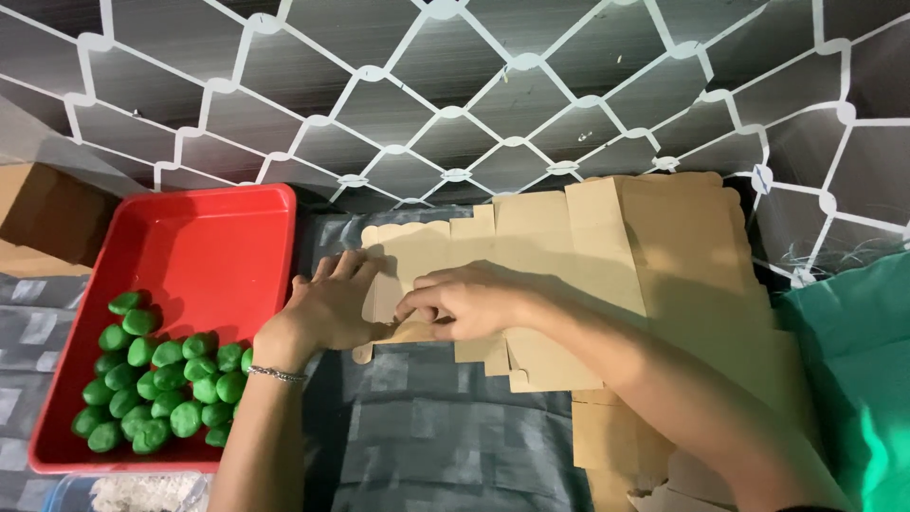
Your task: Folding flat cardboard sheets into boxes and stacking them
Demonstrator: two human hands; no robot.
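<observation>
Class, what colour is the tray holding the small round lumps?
Red; the tray holds green lumps, seen clearly in the head view.

I see my left hand [332, 308] pressed flat on the flat cardboard box blank [607, 265], while my right hand [464, 303] pinches a flap just beside it. Left of the cardboard sits a red tray [204, 237] holding green balls [161, 379].

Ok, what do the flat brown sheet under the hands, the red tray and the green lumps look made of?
Flat brown sheet: likely thin cardboard, matte, with die-cut flaps and fold lines. Red tray: probably plastic, smooth with a slight sheen and moulded rim. Green lumps: rounded, slightly glossy; clay, dough or sweets, I cannot tell which.
</observation>
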